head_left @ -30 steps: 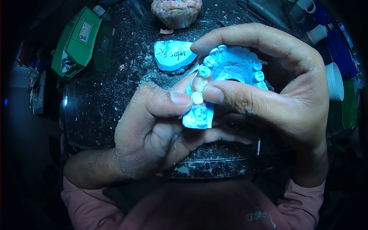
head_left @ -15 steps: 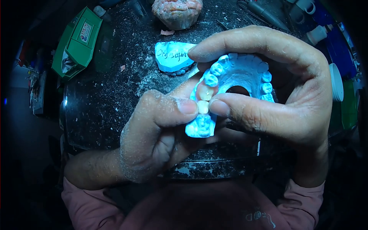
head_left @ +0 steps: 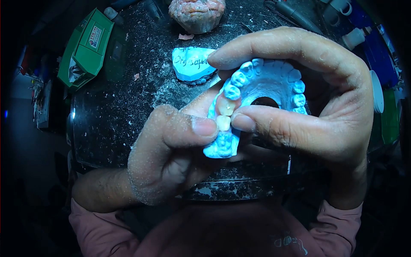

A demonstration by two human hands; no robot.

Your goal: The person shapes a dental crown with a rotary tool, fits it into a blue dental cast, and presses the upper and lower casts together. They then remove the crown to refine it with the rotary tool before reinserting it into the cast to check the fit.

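Observation:
Between my hands is a plaster dental model (head_left: 265, 79), a horseshoe-shaped arch with its teeth facing up. Two cream-coloured artificial teeth (head_left: 224, 123) with a bit of pink base sit in the row on its left side. My left hand (head_left: 171, 150) grips that side, its thumb against the outer face of the lower artificial tooth; its other fingers are partly hidden beneath. My right hand (head_left: 317, 94) curves around the model, thumb tip at the inner side of the same teeth and index finger reaching over the front. White dust coats both hands.
A second plaster model (head_left: 192, 64) with handwriting lies just beyond. Farther back sits a bowl crusted with pinkish material (head_left: 197, 15). A green box (head_left: 87, 49) stands at left, a handpiece (head_left: 295, 15) at upper right. Dust and pink scraps litter the black bench (head_left: 111, 128).
The model's left side has shifted slightly left and down, tilting a little, and my left hand has moved with it. Both hands keep their hold.

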